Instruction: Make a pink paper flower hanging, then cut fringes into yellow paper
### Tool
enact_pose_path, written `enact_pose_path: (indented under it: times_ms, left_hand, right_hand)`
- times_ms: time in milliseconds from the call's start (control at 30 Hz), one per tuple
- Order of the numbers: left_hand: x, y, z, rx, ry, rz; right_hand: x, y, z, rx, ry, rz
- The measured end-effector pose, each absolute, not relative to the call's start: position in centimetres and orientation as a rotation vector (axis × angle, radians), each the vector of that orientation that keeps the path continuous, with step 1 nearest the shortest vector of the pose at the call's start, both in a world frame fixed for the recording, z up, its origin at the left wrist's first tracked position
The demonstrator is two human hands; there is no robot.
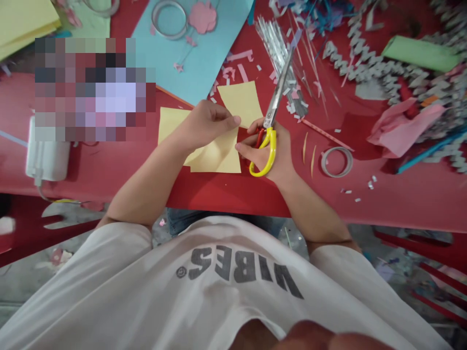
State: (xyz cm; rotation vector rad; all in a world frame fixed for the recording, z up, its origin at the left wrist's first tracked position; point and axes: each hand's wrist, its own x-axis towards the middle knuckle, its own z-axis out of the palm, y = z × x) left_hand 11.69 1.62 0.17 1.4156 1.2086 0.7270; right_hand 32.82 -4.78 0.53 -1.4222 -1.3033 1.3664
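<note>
My left hand (206,125) rests over pale yellow paper pieces (219,163) near the table's front edge. Its thumb and fingers are pinched at the upper right edge of this paper. Scissors with a yellow and red handle (272,146) hang on my right hand (282,148), their closed metal blades pointing away from me. The thumb and a fingertip of the right hand reach toward the paper's right edge; I cannot tell whether they touch it. Another yellow piece (242,102) lies just beyond my hands.
Light blue sheet (193,53) bears a tape roll (169,19) and pink paper flowers (203,17). Silver tinsel strips (273,39) and grey crinkled garlands (372,63) lie at the right. Nearby are another tape roll (336,162), pink paper (404,129) and a white power bank-like box (49,150).
</note>
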Motion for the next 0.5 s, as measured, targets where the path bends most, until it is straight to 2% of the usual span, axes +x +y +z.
enact_pose_path:
  times_ms: [367, 500]
  left_hand:
    - [12.9, 1.4, -0.3, 1.379, 1.244, 0.711]
    - [11.2, 2.7, -0.3, 1.241, 1.17, 0.708]
  right_hand:
    - [32.6, -5.7, 0.7, -1.358, -1.389, 1.471]
    - [35.1, -4.3, 2.1, -1.29, -1.457, 1.332]
